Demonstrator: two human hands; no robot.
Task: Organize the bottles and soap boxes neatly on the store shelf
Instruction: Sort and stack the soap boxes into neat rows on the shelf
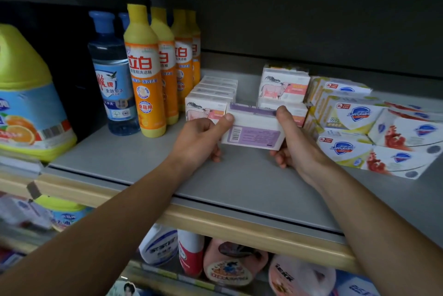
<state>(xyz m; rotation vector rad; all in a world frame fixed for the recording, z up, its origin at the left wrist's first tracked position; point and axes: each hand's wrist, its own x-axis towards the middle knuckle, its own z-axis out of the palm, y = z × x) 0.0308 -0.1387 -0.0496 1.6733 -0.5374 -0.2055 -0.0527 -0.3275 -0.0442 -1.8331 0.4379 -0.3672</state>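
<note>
Both sets of my fingers pinch one soap box point(251, 129) by its short ends: left hand point(199, 140) with the thumb on the upper left corner and the other fingers curled beneath, right hand point(297, 142) with the thumb on the upper right corner and its fingers under the base. Box at frame centre, tilted, barcode and purple panel facing me, apparently lifted just off the grey shelf point(134, 159). Directly behind it: a left row of matching boxes point(211, 97) and a right stack of matching boxes point(284, 87), with a gap between them. Judgement: step in hand is seating this box with its kind. To do it well: turn the printed front outward like its neighbours, square the edges to the row, lower it flat, and release both thumbs only once it sits. Further out: orange dish-soap bottles point(145, 73) and a blue-capped bottle point(115, 75) at left of centre; Safeguard boxes point(354, 116) at right lie skewed and likely need straightening.
</note>
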